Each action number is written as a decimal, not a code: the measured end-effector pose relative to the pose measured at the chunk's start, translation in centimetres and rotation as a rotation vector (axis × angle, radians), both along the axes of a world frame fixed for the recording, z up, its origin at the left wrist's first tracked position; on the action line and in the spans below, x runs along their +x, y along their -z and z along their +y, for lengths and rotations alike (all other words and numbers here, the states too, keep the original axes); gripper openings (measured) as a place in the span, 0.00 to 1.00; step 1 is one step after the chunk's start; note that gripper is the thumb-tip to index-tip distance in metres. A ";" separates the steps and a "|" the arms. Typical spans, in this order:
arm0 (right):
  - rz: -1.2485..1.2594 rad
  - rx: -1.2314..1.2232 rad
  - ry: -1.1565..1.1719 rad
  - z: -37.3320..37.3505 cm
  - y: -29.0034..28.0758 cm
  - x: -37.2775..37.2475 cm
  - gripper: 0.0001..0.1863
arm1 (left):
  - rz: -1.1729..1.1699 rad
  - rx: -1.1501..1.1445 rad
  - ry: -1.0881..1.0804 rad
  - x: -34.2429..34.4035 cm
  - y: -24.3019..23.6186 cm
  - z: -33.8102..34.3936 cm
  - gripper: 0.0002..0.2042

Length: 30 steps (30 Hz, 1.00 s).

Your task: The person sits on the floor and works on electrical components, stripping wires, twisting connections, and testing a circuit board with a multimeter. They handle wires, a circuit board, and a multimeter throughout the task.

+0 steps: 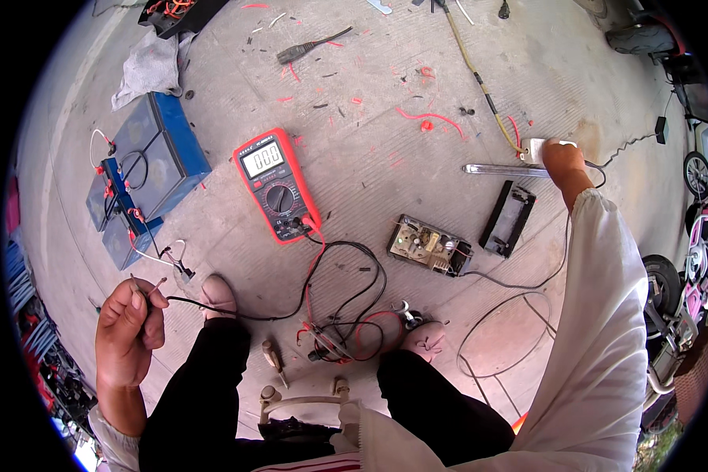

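Observation:
My left hand (126, 330) is raised at the lower left, its fingers pinched on the end of a thin black cable (236, 316). Short thin tips poke out above the fingers; their exact kind is unclear. That cable runs into a tangle of black and red leads near my feet. A red-rimmed digital multimeter (278, 186) lies face up, display lit, leads plugged in. At the far right my right hand (565, 167) is closed on a white socket block (535, 151) at the end of a yellow cable (466, 59). Its fingertips are partly hidden.
Left stand blue-grey batteries (169, 149) joined by wires. An opened circuit board unit (430, 245) and its black case half (508, 219) lie on the right, below a metal bar (499, 170). A screwdriver (274, 362) lies between my feet. Wire scraps litter the floor; parked bikes line the right edge.

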State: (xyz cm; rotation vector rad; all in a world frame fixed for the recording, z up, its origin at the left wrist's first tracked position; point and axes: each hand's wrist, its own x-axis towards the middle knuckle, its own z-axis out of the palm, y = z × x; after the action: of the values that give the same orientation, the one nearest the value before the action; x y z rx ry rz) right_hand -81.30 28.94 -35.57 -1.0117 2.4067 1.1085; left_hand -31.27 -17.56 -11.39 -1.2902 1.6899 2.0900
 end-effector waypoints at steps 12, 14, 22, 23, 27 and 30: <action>0.059 -0.012 0.141 -0.3 -1.8 0.6 0.15 | 0.015 0.048 0.033 -1.5 -1.1 0.7 0.15; 0.073 -0.040 0.175 -3.7 -4.4 4.7 0.24 | 0.031 0.040 0.041 -1.1 -1.0 1.1 0.15; -0.067 -0.307 0.678 3.3 -5.7 25.7 0.31 | 0.179 0.247 0.328 -3.2 -1.7 3.3 0.13; -0.089 -0.277 0.696 5.3 -5.3 28.5 0.35 | 0.152 0.243 0.378 -3.7 -2.0 3.8 0.14; -0.221 -0.790 0.522 3.2 -10.3 35.3 0.30 | 0.149 0.227 0.493 -4.6 -3.3 6.4 0.16; -0.735 -1.517 0.662 -3.9 -17.7 36.1 0.25 | 0.147 0.174 0.595 -5.1 -2.7 8.8 0.15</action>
State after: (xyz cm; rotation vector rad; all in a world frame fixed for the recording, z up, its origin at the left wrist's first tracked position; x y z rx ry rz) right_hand -45.18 25.02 -17.90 -0.5477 2.2577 -1.2877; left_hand -36.39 -8.72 -8.66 -0.5025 1.6353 1.9327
